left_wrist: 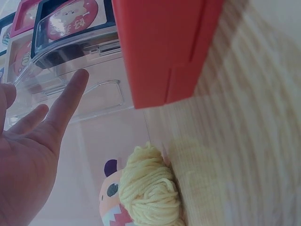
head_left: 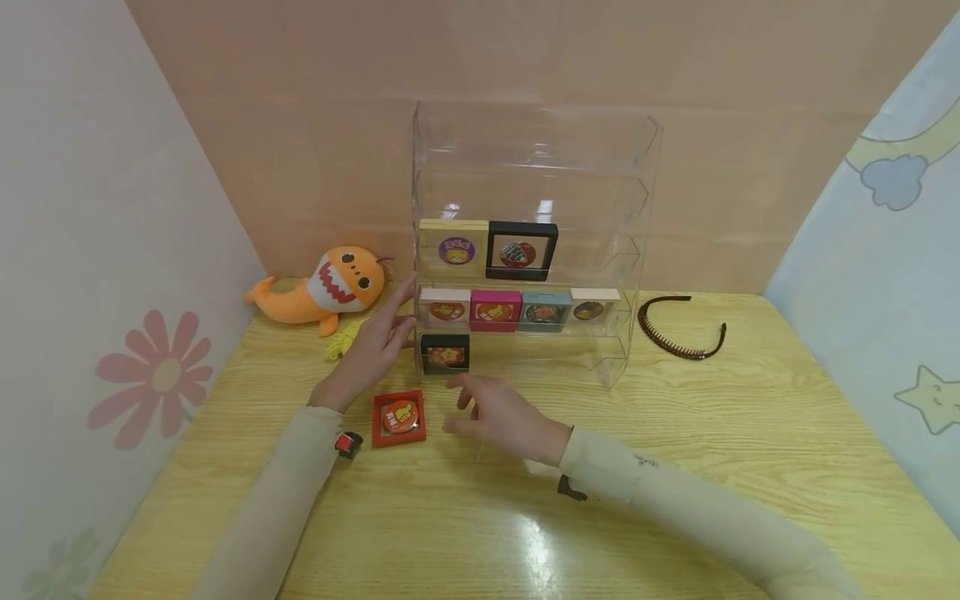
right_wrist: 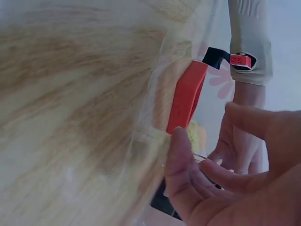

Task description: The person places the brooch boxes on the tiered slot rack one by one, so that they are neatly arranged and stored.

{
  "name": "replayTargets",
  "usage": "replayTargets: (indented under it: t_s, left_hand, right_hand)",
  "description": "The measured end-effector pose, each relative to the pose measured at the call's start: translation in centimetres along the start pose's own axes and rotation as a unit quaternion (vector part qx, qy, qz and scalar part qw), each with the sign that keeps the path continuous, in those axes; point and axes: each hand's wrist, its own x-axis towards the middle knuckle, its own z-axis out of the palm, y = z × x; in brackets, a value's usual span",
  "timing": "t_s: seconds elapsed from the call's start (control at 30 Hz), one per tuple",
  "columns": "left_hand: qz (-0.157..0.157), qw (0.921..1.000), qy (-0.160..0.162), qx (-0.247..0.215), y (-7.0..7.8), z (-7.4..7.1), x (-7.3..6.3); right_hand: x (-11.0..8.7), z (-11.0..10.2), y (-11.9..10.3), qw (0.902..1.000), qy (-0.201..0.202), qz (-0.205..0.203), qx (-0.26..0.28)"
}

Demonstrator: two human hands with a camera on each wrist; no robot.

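Note:
My left hand (head_left: 367,354) rests its outstretched fingers against the left side of a clear acrylic display stand (head_left: 525,358). Small framed badges sit on the stand's lower tiers; the lowest holds a black frame (head_left: 446,372) at the left. On the table in front is a red square frame (head_left: 378,433) with a round badge. My right hand (head_left: 510,417) hovers right of it, thumb and fingers apart, nothing visible between them. A faint transparent sheet edge (right_wrist: 153,80) shows near the right fingertips; contact with it is unclear.
An orange plush shark (head_left: 300,302) lies at the back left, with yellow yarn (head_left: 341,340) in front of it. To the stand's right is a dark toothed headband (head_left: 671,347). Patterned panels (head_left: 150,208) border the table's left and right sides.

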Motion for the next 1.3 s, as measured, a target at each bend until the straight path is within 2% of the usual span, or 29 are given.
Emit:
replayTargets:
  t_s: [0.2, 0.4, 0.57, 0.93, 1.1, 1.3]
  left_hand:
    - [-0.003, 0.9999, 0.001, -0.01, -0.1, 0.0, 0.1]
    - [-0.003, 0.9998, 0.001, -0.017, -0.2, -0.1, 0.2]
    - [0.002, 0.9999, 0.002, -0.013, -0.2, -0.1, 0.1]
    - [0.001, 0.9999, 0.001, -0.014, -0.1, -0.1, 0.3]
    - [0.009, 0.9999, 0.004, -0.004, -0.2, -0.1, 0.3]
    - [0.0, 0.9999, 0.001, -0.012, -0.3, -0.1, 0.2]
  right_hand:
    - [0.8, 0.4, -0.1, 0.9992, -0.033, 0.01, -0.021]
    - [1.9, 0.8, 0.0, 0.9979, -0.057, 0.024, -0.019]
    - [2.6, 1.2, 0.0, 0.9973, -0.07, 0.018, -0.015]
    - [3.7, 1.9, 0.0, 0.9968, -0.079, 0.008, -0.002]
    - [4.0, 2.1, 0.2, 0.997, -0.077, 0.007, -0.011]
    - [4.2, 2.3, 0.1, 0.9971, -0.074, 0.008, -0.017]
